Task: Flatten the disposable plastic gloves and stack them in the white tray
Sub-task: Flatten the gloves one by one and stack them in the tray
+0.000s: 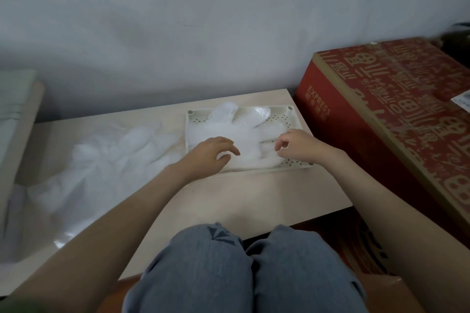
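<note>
- Thin translucent plastic glove (244, 132) lies in the perforated white tray (284, 119) at the pale table's (229, 193) far right corner.
- Left hand (211, 151): grip spread, resting on it.
- Right hand (297, 143): grip pinching its edge.
- Best: pin left, smooth outward, square the cuff.

In front of me the white tray (284, 163) sits flat on the far right part of the table top, its long side facing me. It is a shallow rectangle with a low rim, a floor pierced by rows of small holes, and round sockets at its far corners. A stack of clear plastic gloves (250, 132) lies spread in it, flattened, fingers fanned toward the far rim and the right side, one fingertip reaching over the far edge. To the left of the tray, just beside it, a loose pile of gloves (106, 162) lies crumpled and overlapping, trailing toward the table's near left edge.
</note>
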Tool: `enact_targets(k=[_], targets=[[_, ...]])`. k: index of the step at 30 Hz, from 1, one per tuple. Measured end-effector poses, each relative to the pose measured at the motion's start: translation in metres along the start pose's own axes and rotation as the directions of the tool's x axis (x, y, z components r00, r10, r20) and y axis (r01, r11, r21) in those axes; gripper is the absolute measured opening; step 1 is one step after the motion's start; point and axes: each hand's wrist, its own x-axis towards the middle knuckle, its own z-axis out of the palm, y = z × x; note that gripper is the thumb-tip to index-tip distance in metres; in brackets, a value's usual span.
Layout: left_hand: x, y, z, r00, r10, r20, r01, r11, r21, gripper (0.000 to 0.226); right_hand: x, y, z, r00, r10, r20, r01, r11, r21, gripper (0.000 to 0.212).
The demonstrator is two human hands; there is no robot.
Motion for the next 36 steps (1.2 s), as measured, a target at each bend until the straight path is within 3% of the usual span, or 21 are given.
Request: enact_targets(k=[3,7,12,16,19,22,26,31,34,36], targets=[[-0.011,-0.006,-0.004,0.999,-0.014,-0.034,0.014,1.000,0.018,0.029,-0.001,0.004,0.001,0.998,0.043,-0.046,-0.044,0.999,-0.026,0.016],[-0.032,-0.019,-0.015,0.980,-0.040,-0.194,0.055,0.996,0.073,0.032,0.001,-0.013,-0.002,0.984,0.017,-0.176,-0.018,1.000,-0.007,0.024],[-0.072,-0.047,-0.032,0.866,-0.161,-0.472,0.244,0.962,0.120,0.038,0.009,-0.070,0.007,0.943,-0.136,-0.302,0.153,0.988,0.033,0.021],[-0.114,-0.076,-0.039,0.755,-0.461,-0.467,0.578,0.803,0.143,0.048,0.012,-0.117,0.021,0.946,-0.302,-0.120,0.300,0.953,-0.030,0.028],[-0.141,-0.094,-0.041,0.708,-0.593,-0.382,0.688,0.701,0.187,0.059,0.013,-0.142,0.032,0.938,-0.346,0.022,0.346,0.936,-0.069,0.032],[-0.154,-0.103,-0.042,0.697,-0.627,-0.348,0.707,0.681,0.188,0.042,0.013,-0.157,0.039,0.928,-0.364,0.079,0.369,0.926,-0.081,0.032],[-0.162,-0.105,-0.043,0.689,-0.597,-0.410,0.693,0.708,0.134,0.012,0.013,-0.168,0.040,0.928,-0.360,0.099,0.368,0.927,-0.076,0.032],[-0.160,-0.103,-0.051,0.679,-0.513,-0.525,0.648,0.755,0.101,0.013,0.011,-0.170,0.034,0.939,-0.332,0.089,0.336,0.942,-0.029,0.026],[-0.153,-0.086,-0.061,0.644,-0.443,-0.623,0.575,0.818,0.013,0.014,0.010,-0.172,0.032,0.960,-0.270,0.069,0.250,0.944,0.214,0.023],[-0.143,-0.068,-0.068,0.639,-0.390,-0.663,0.494,0.869,-0.036,0.014,0.011,-0.173,0.033,0.966,-0.228,0.120,0.150,0.876,0.458,0.034]])
